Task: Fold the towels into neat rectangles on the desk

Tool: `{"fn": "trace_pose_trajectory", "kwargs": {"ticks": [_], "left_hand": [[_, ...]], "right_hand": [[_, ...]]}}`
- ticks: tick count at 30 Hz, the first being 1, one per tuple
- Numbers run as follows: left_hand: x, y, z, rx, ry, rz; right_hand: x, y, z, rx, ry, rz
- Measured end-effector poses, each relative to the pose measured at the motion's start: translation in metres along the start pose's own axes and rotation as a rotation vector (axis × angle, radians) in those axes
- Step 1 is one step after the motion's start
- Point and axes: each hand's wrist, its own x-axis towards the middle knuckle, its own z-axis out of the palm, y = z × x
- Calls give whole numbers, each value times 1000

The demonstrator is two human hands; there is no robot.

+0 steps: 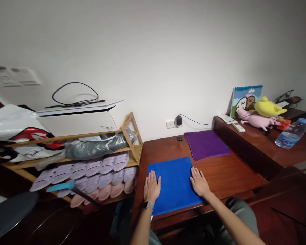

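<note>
A blue cloth [174,183] lies spread flat on the reddish-brown wooden desk [163,148], its near edge at the desk's front. My left hand [152,188] rests palm down on its left edge, fingers stretched out. On the right edge lies my right hand [199,182], also palm down with the fingers extended. Neither hand grips anything. Behind and to the right, a folded purple cloth [206,144] lies close to the wall.
On the left stands a wooden rack [134,136] with lilac and pink slippers, bags and a white box [79,123]. To the right, a raised ledge [260,134] bears plush toys, a remote control [238,127] and a water bottle [292,134]. A black charger [179,120] sits in the wall socket.
</note>
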Motion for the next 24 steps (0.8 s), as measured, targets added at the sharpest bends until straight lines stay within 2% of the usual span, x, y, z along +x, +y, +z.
{"fn": "trace_pose_trajectory", "kwargs": {"ticks": [4,6,8,10,12,14,16,17,19,24], "left_hand": [[-1,-5,-7,-40,43,36],[-2,6,-15,-67,75,84],[-6,33,-24,-104,87,165],[-12,76,-30,-156,55,274],[-20,124,-32,-216,-12,382],[-26,164,-31,-267,-98,433],[-31,181,-29,-284,-166,430],[-33,180,-27,-277,-184,414],[-36,155,-26,-239,-187,358],[-50,33,-22,-92,-71,67]], "right_hand": [[-5,0,4,4,-13,3],[-4,-1,5,6,-9,3],[-4,-1,5,7,-10,4],[-4,-1,4,4,-13,8],[-5,-1,2,-4,-26,6],[-6,-1,1,-17,-46,-6],[-6,0,1,-25,-51,-18],[-6,0,2,-25,-46,-17],[-6,1,5,-15,-32,-5],[-4,2,10,9,-3,4]]}}
